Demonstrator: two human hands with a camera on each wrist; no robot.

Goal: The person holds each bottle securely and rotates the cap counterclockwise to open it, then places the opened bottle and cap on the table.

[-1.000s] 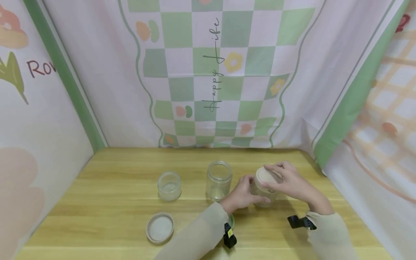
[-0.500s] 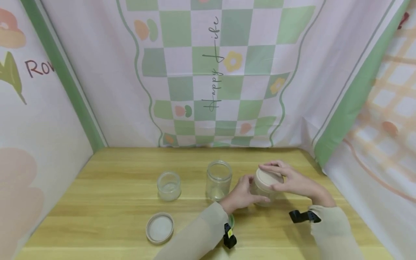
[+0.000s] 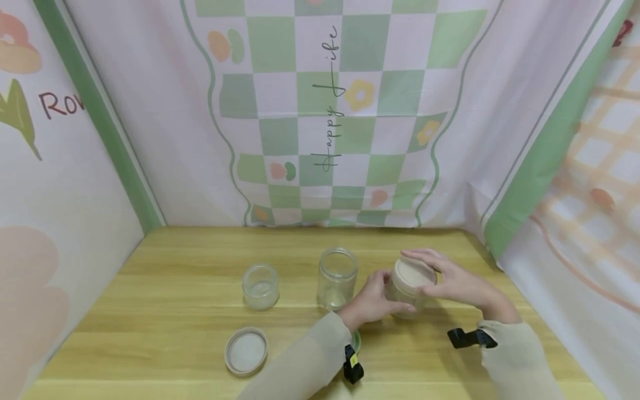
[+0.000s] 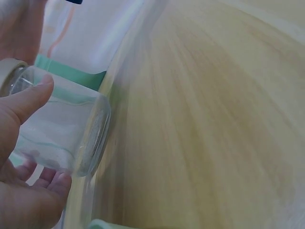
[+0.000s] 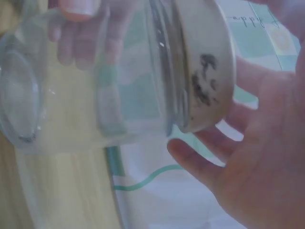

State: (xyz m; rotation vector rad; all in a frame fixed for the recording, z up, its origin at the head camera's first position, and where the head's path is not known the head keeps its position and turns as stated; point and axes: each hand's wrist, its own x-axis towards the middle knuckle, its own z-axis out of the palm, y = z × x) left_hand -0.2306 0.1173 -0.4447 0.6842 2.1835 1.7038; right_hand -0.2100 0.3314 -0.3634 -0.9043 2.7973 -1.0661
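Note:
My left hand [image 3: 372, 297] grips a clear glass jar [image 4: 59, 121] around its body, thumb on the near side and fingers on the far side. A cream lid [image 3: 414, 272] sits on the mouth of this jar; dark marks show on its side in the right wrist view. My right hand [image 3: 452, 280] holds the lid by its rim from above, fingers at the far side and thumb at the near side. To the left of this jar stands a tall uncapped glass jar [image 3: 337, 280], partly behind my left hand.
A short uncapped glass jar [image 3: 260, 288] stands farther left on the wooden table [image 3: 170, 311]. A pale round lid [image 3: 246, 351] lies with its inside up in front of it. A green-rimmed thing [image 3: 356, 340] is mostly hidden under my left forearm.
My right hand has turned around the lid, its thumb and wrist moving right, and more of the lid's top now shows. The left hand and the jar have stayed in place.

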